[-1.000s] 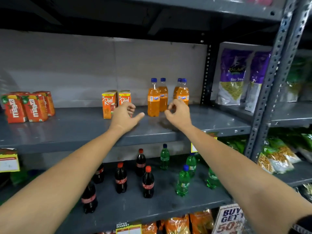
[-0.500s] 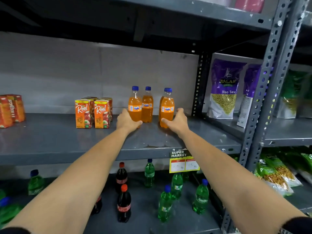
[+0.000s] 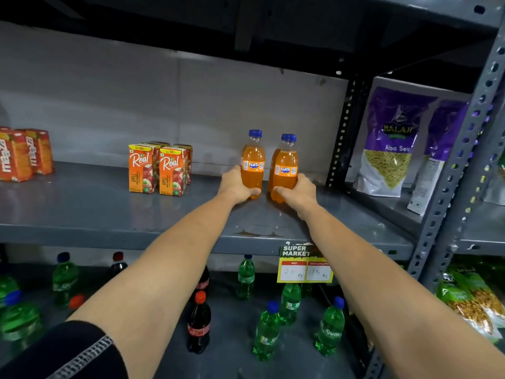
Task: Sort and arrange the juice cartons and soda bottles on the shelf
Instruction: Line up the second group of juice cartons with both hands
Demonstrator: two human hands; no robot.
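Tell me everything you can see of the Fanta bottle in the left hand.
The left Fanta bottle is small, of clear plastic, filled with orange soda, with a blue screw cap and a blue-and-orange Fanta label around its middle. It stands upright on the grey metal shelf, just left of a second Fanta bottle; whether they touch is unclear. The left hand wraps its lower part, fingers across the front near the base.

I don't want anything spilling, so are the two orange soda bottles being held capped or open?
Capped. The left bottle and right bottle each show a blue cap on top, and both stand upright on the shelf.
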